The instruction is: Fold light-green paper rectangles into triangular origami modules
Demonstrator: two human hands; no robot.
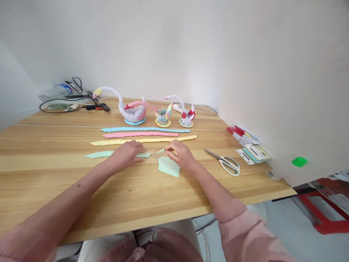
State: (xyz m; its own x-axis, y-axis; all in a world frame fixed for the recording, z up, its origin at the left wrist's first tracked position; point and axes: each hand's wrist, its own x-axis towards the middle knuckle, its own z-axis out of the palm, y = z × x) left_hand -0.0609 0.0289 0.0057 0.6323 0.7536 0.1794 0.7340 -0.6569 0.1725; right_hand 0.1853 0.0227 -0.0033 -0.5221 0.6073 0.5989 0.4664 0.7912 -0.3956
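Note:
My left hand (127, 154) lies over a pale green strip of overlapping folded paper pieces (99, 154), hiding its middle. Thumb and fingers are apart, with the strip's right end between them. Between the closed fingertips of my right hand (181, 154) is a small green folded paper triangle (161, 150), its tip pointing left. Just below that hand, a few pale green paper sheets (168, 166) lie on the wooden table (131, 196). Beyond my hands stretch a yellow strip (163, 139), a pink strip (140, 134) and a blue strip (145, 129).
Scissors (227, 163) lie to the right, near paper packs (253, 153) by the wall. At the back stand folded-paper swans, including a large one (135, 113), a multicoloured one (163, 117) and a red-and-white one (188, 117). Glue guns (96, 107) with cables sit back left.

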